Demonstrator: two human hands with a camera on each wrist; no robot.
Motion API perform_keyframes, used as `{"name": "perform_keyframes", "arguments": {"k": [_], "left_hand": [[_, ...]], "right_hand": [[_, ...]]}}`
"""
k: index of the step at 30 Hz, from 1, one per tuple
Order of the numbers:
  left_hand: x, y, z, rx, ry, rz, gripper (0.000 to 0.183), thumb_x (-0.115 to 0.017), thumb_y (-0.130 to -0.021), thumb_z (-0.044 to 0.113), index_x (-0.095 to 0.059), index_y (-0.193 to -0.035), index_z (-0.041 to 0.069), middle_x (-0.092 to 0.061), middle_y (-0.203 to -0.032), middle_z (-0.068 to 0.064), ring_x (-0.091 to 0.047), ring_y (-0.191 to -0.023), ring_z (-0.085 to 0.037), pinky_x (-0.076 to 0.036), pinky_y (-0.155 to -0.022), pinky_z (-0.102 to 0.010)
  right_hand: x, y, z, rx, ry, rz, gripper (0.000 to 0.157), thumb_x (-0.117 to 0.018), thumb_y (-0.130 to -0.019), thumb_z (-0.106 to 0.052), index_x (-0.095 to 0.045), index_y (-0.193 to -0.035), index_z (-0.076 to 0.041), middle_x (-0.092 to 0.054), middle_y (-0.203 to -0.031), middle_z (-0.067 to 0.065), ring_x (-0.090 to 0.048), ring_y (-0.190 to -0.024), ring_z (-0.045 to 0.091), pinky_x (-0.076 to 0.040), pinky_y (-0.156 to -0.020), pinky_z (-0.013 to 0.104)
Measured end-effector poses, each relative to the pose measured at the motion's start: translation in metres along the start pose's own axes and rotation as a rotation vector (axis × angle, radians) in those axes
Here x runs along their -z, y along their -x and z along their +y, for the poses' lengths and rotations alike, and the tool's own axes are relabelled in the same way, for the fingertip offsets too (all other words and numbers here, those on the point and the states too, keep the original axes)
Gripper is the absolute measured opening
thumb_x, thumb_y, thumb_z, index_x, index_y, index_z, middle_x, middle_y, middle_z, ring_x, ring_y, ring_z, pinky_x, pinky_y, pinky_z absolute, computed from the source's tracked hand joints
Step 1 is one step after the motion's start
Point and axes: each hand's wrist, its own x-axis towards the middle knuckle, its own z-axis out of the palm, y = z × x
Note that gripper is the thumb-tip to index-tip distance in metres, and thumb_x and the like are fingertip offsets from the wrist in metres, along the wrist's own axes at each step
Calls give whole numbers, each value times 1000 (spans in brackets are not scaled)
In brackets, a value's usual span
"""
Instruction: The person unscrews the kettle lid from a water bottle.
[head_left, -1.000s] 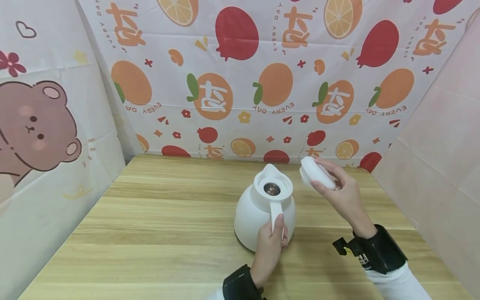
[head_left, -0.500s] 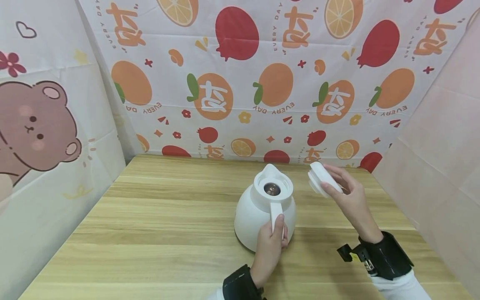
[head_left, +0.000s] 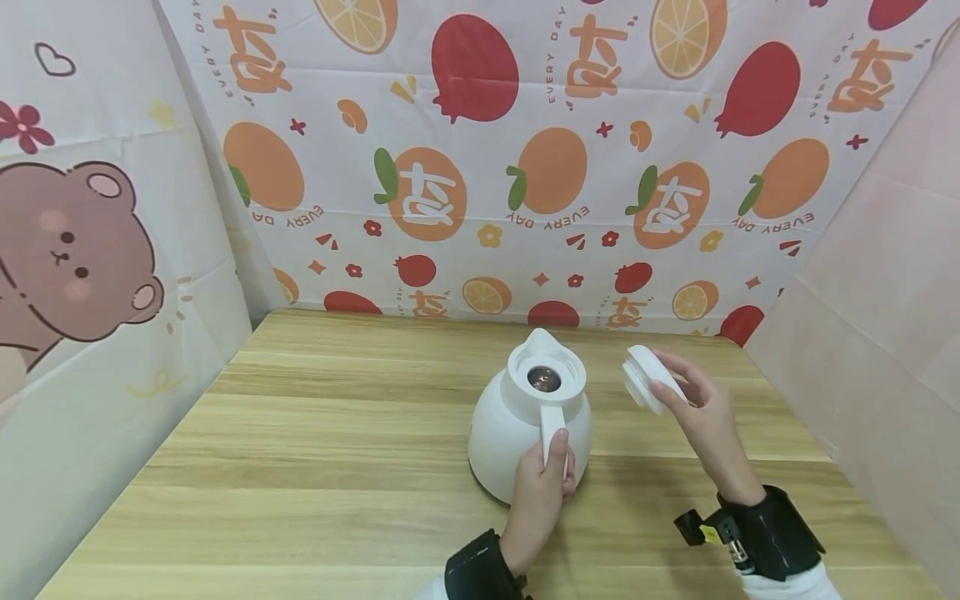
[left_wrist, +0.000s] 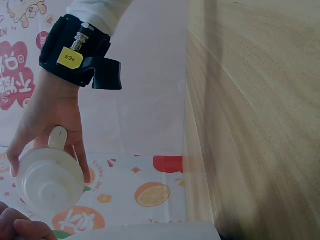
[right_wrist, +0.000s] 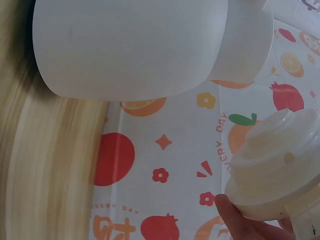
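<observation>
A white thermos jug point(head_left: 495, 442) stands upright on the table, its round mouth uncovered and its spout pointing away. My left hand point(head_left: 534, 496) grips the jug's handle point(head_left: 552, 423) from the near side. To the right of the jug, my right hand point(head_left: 705, 417) holds the white lid point(head_left: 651, 379) tilted in the air, its stepped plug side towards the jug. The left wrist view shows that lid point(left_wrist: 52, 182) with fingers along both sides. In the right wrist view, the jug's body point(right_wrist: 130, 45) fills the top, apart from the lid point(right_wrist: 280, 160) at the lower right.
The wood-grain table point(head_left: 300, 433) reaches back to a fruit-printed cloth point(head_left: 480, 183). A bear-printed cloth point(head_left: 75, 250) hangs at the left, and a pale cloth point(head_left: 885, 275) closes off the right side.
My right hand has moved the lid down and to the right, away from the jug's mouth, and turned its plug side more into view. The left hand and jug have stayed still.
</observation>
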Motion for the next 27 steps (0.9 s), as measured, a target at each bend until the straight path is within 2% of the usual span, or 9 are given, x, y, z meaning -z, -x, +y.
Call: {"name": "perform_keyframes", "arguments": {"k": [2,5,8,13,17,21,24,27], "left_hand": [[0,0,0,-1,-1,-3,54,-45,-99,26,-47,-67,-17,-39,-50,-6,-33,-42,-2,-27,-45,-13],[0,0,0,1,-1,-7,54,-45,-99,27,-47,-67,-17,-39,-50,-6,-33,-42,-3,-27,-45,-13],[0,0,0,1,-2,-12,54,-44,-99,26,-47,-67,-17,-39,-51,-5,-33,-42,-3,-27,-45,-13],[0,0,0,1,-2,-4,54,-44,-99,26,-47,-67,-17,-39,-51,-4,-33,-42,-3,-27,-45,-13],[0,0,0,-1,-3,0,54,-45,-99,26,-47,-67,-17,-40,-51,-5,-33,-42,-3,-27,-45,-13],[0,0,1,1,-2,-1,54,-45,-99,26,-46,-67,-17,-40,-51,-5,-33,-42,-2,-27,-45,-13],[0,0,1,1,-3,0,53,-45,-99,25,-46,-67,-17,-39,-51,-4,-33,-41,-2,-27,-45,-13],[0,0,1,-1,-6,-1,54,-44,-99,25,-45,-67,-18,-39,-51,-4,-33,-41,-2,-27,-45,-13]], "right_hand": [[-1,2,3,-12,-24,-3,46,-56,-93,-22,-48,-135,-4,-50,-118,-17,-54,-98,-5,-49,-75,13],[-1,3,8,-37,-42,-5,47,-55,-94,-24,-48,-136,-4,-49,-114,-22,-54,-97,-5,-49,-76,14],[-1,5,13,-69,-44,-3,48,-54,-95,-26,-47,-136,-4,-49,-112,-23,-55,-96,-4,-49,-76,16],[-3,10,19,-184,-62,-10,51,-51,-96,-34,-44,-138,-5,-50,-107,-22,-53,-94,-4,-47,-76,19],[-3,11,25,-268,-127,-18,53,-48,-96,-37,-42,-138,-6,-52,-102,-23,-52,-91,-2,-47,-75,20],[-3,12,31,-309,-259,6,32,-51,-95,-34,-56,-125,-23,-57,-94,-28,-56,-86,-2,-48,-71,19],[-4,13,35,-328,-314,8,16,-51,-95,-34,-58,-109,-34,-59,-92,-27,-56,-84,-1,-49,-70,18],[-5,15,39,-347,-317,-16,16,-48,-96,-37,-56,-109,-32,-56,-93,-23,-54,-86,1,-49,-71,20]]}}
